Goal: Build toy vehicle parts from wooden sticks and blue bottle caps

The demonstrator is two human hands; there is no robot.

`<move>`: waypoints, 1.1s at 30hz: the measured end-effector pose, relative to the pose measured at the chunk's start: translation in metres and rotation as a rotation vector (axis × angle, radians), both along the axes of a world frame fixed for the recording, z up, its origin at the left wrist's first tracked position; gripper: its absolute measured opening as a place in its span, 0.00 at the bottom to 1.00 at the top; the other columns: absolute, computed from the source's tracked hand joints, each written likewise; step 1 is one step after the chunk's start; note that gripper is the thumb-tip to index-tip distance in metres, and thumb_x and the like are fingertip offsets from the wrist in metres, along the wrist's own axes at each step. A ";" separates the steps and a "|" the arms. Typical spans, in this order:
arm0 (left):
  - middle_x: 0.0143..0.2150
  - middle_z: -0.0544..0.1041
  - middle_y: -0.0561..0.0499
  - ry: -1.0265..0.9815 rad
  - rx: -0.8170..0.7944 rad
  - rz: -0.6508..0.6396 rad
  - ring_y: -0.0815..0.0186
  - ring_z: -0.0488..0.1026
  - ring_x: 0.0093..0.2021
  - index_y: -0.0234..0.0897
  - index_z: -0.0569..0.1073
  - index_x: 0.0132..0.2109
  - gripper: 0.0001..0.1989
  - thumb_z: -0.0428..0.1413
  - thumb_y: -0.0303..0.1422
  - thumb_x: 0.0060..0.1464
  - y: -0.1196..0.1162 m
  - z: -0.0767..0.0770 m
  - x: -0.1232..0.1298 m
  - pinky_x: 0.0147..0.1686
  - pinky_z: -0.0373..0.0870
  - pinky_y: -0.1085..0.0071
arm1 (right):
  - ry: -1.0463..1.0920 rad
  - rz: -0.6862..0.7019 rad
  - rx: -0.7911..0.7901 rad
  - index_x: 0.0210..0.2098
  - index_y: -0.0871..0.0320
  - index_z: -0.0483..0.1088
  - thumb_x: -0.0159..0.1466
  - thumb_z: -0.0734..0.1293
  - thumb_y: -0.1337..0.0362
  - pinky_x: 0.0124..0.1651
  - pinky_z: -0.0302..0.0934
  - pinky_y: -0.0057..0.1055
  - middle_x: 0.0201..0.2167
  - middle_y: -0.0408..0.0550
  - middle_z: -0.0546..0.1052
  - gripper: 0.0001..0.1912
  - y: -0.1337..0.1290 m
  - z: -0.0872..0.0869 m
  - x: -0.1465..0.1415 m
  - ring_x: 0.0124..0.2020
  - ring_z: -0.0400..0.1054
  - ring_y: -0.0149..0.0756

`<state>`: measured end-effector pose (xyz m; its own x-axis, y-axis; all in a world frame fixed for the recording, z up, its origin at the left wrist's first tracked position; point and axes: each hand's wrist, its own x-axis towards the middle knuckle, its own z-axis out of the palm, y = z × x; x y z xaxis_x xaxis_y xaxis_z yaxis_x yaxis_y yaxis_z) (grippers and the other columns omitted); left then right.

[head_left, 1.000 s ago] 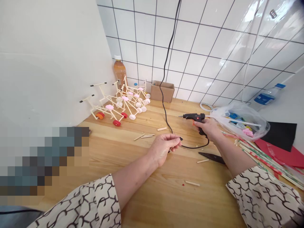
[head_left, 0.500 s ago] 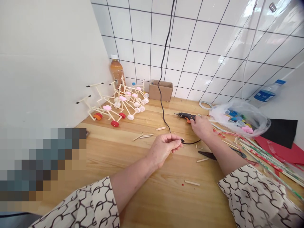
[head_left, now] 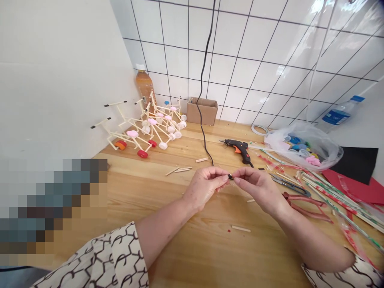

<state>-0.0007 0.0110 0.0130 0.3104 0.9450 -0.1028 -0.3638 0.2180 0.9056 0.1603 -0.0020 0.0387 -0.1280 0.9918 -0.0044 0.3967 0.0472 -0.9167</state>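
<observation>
My left hand (head_left: 205, 187) pinches a small black piece (head_left: 230, 177) between thumb and fingertips, above the middle of the wooden table. My right hand (head_left: 260, 187) is closed at the other side of the same piece, its thumb and forefinger meeting it. Most of the piece is hidden by the fingers, so its kind does not show. Beyond my right hand a black glue gun (head_left: 238, 149) with an orange trigger lies on its side, nozzle pointing left. Short wooden stick pieces (head_left: 241, 229) lie on the table around my hands.
Stick-built tricycle models (head_left: 150, 124) stand at the back left by a drink bottle (head_left: 144, 86). A cardboard box (head_left: 202, 112) is against the tiled wall. To the right are a bag of bottle caps (head_left: 303, 148), scissors (head_left: 291, 185), red-handled pliers (head_left: 309, 208) and wrapped sticks (head_left: 339, 198).
My right hand has let go of the glue gun, which now lies on the table, and has come to the small black piece. My left hand stays pinched on it.
</observation>
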 end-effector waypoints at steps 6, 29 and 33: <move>0.23 0.74 0.50 0.015 -0.011 -0.003 0.73 0.64 0.23 0.32 0.77 0.29 0.06 0.62 0.31 0.41 -0.001 0.002 0.000 0.24 0.57 0.74 | -0.030 0.007 -0.018 0.28 0.59 0.70 0.54 0.66 0.56 0.28 0.58 0.28 0.25 0.44 0.73 0.12 0.000 0.003 -0.001 0.25 0.65 0.31; 0.21 0.74 0.51 -0.068 -0.058 -0.030 0.74 0.64 0.22 0.32 0.78 0.29 0.07 0.63 0.30 0.38 0.000 -0.001 0.001 0.22 0.55 0.75 | -0.008 0.033 -0.059 0.27 0.58 0.67 0.54 0.64 0.57 0.28 0.53 0.28 0.24 0.42 0.68 0.10 -0.001 0.004 -0.002 0.25 0.57 0.29; 0.21 0.74 0.50 -0.082 -0.081 -0.034 0.73 0.65 0.22 0.32 0.78 0.29 0.08 0.63 0.31 0.38 0.000 -0.001 0.000 0.22 0.55 0.75 | -0.011 0.045 -0.050 0.27 0.58 0.67 0.55 0.64 0.58 0.28 0.53 0.28 0.24 0.42 0.68 0.09 0.000 0.002 0.000 0.25 0.57 0.30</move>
